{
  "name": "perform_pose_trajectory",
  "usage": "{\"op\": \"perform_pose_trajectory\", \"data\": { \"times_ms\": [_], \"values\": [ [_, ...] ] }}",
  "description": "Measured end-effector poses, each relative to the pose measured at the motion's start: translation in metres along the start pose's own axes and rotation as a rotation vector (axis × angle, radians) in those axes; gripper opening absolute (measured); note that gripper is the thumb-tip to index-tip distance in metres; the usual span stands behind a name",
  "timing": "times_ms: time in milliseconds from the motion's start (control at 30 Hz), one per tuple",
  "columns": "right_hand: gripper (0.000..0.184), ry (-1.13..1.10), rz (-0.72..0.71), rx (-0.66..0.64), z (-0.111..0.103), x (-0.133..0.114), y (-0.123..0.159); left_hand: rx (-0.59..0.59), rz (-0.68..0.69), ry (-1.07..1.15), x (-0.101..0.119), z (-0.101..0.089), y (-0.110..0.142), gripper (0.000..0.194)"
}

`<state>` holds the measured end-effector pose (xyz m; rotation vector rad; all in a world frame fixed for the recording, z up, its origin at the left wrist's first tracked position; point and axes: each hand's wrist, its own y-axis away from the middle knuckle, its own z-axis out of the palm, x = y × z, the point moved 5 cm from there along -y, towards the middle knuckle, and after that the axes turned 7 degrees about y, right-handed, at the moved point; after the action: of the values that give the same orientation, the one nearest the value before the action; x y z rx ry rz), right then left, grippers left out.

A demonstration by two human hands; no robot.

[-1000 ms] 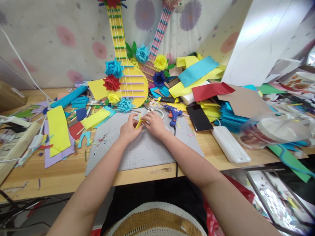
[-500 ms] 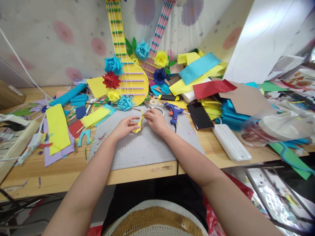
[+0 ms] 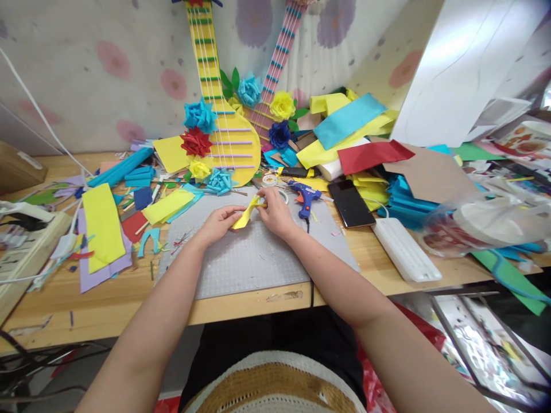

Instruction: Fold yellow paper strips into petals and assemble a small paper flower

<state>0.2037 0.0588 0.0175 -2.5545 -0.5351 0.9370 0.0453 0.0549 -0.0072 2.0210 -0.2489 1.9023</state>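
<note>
Above the grey cutting mat, a small piece of yellow paper is held between both hands. My left hand pinches its lower left end, while my right hand grips the upper right end, where the paper looks gathered or twisted. The fingertips of the right hand are partly hidden. A blue glue gun lies just right of my right hand, and a roll of tape peeks out behind that hand.
At the back lean a yellow paper guitar and a pink one with paper flowers. A phone and a white power bank lie to the right. Yellow crepe paper and scraps cover the left; stacked coloured paper fills the back right.
The yellow paper has turned so that a broader face shows. My right hand has shifted slightly; the left stays close to the same spot.
</note>
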Motion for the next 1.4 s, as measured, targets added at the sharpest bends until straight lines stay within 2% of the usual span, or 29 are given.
{"op": "perform_pose_trajectory", "data": {
  "times_ms": [100, 200, 400, 500, 567, 733, 867, 1100, 1233, 1400],
  "values": [
    [0.021, 0.052, -0.044, -0.029, 0.001, -0.003, 0.0, 0.018, 0.039, -0.007, 0.003, 0.001, -0.001, 0.059],
    [0.008, 0.115, -0.073, -0.004, -0.002, -0.006, 0.001, 0.03, 0.034, -0.007, 0.004, 0.001, -0.001, 0.057],
    [0.01, 0.075, -0.05, -0.08, 0.0, -0.009, 0.0, 0.043, 0.014, 0.001, 0.002, 0.001, -0.001, 0.055],
    [0.008, 0.056, -0.048, -0.073, 0.001, -0.008, -0.001, 0.075, 0.046, -0.012, 0.002, 0.0, -0.002, 0.054],
    [0.009, -0.001, -0.015, -0.087, 0.004, -0.005, -0.001, 0.098, 0.065, 0.0, 0.004, -0.002, -0.001, 0.054],
    [0.015, -0.326, 0.127, -0.104, 0.013, 0.004, 0.0, 0.098, 0.062, 0.051, 0.008, -0.001, 0.001, 0.058],
    [0.015, -0.432, 0.193, -0.072, 0.018, 0.009, -0.001, 0.086, 0.089, 0.029, 0.01, 0.003, 0.001, 0.057],
    [0.009, -0.372, 0.063, 0.025, 0.009, 0.0, -0.001, 0.135, 0.274, -0.308, 0.015, 0.01, 0.006, 0.048],
    [0.008, -0.393, -0.003, 0.0, 0.008, -0.008, 0.001, 0.174, 0.343, -0.519, 0.019, 0.015, 0.01, 0.043],
    [0.008, -0.471, 0.048, -0.018, 0.011, -0.004, 0.0, 0.281, 0.37, -0.684, 0.023, 0.014, 0.012, 0.048]
  ]
}}
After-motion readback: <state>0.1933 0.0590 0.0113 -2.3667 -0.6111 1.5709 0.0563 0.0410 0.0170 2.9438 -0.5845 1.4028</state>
